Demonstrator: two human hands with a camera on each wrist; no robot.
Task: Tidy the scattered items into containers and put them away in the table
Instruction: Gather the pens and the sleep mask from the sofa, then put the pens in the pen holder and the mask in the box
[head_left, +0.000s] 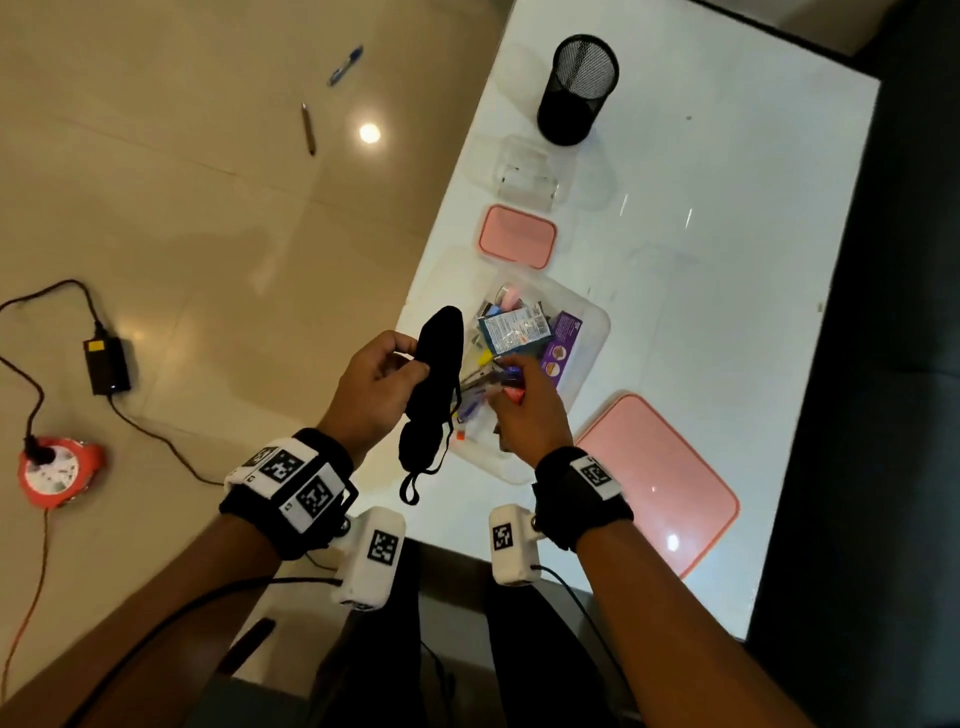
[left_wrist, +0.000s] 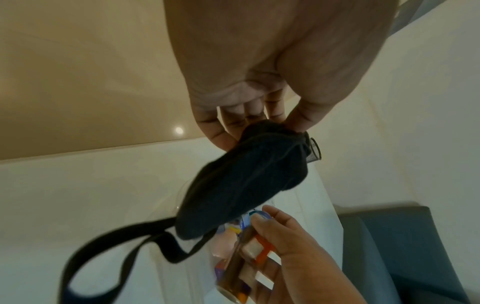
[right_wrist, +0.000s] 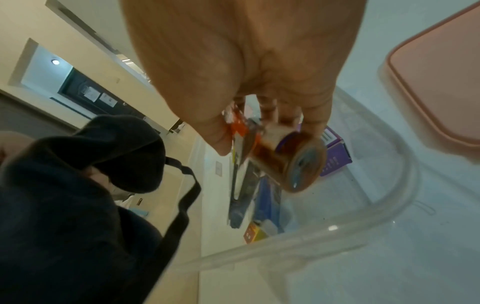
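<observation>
Left hand (head_left: 375, 375) fingers pinch black mask (head_left: 435, 364); right hand (head_left: 524, 410) fingers grip tape roll (right_wrist: 293, 162) over clear bin (head_left: 587, 364)

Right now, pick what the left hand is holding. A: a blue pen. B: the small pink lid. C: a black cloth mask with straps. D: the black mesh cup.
C: the left hand pinches the black cloth mask at its upper part, its straps dangling beside the clear container, while the mesh cup and small pink lid lie untouched on the table.
</observation>
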